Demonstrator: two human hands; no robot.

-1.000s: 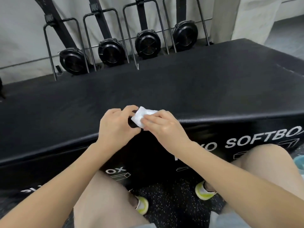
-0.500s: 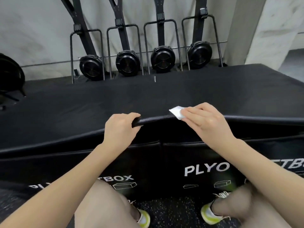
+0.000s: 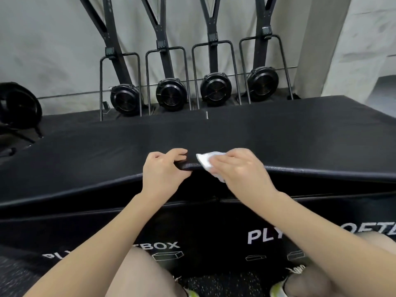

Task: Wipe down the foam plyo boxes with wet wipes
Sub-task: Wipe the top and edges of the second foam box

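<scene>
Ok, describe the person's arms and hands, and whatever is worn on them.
Both forearms are bare with no sleeves in view. The left hand and right hand wear no gloves, and no rings, watch or bands are visible. Fingers are uncovered.

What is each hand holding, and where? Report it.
The left hand grips the box top by its raised front edge. The right hand holds the wipe, fingers over its near part, against that same edge.
</scene>
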